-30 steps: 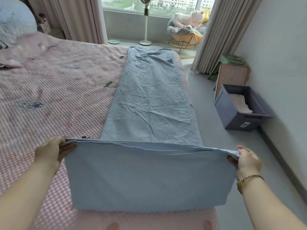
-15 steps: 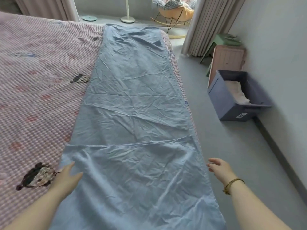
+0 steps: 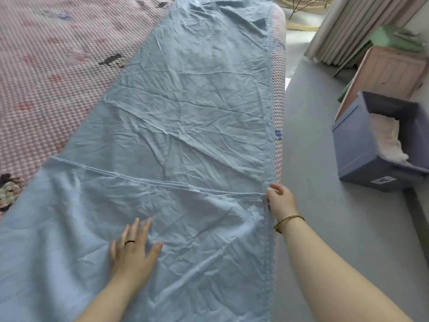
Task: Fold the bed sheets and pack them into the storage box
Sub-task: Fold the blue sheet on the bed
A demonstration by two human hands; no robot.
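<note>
A long light-blue bed sheet [image 3: 185, 108] lies as a strip along the right edge of the bed, its near end folded over onto itself with the fold's hem running across. My left hand [image 3: 133, 251] lies flat on the folded part, fingers spread. At the sheet's right edge, my right hand [image 3: 278, 201] pinches the corner of the folded layer. On the floor to the right stands the blue storage box [image 3: 355, 154], open, with a white folded cloth [image 3: 386, 138] inside.
A pink quilted bedspread [image 3: 46, 77] covers the bed to the left. Behind the box leans a pink lid [image 3: 385, 75], beside a green item and a grey curtain [image 3: 343, 26]. Grey floor [image 3: 325, 182] runs between bed and box.
The sheet's near end, held up by both hands a second ago, now lies folded over on the strip. My left hand has moved onto it; my right hand has taken its right corner.
</note>
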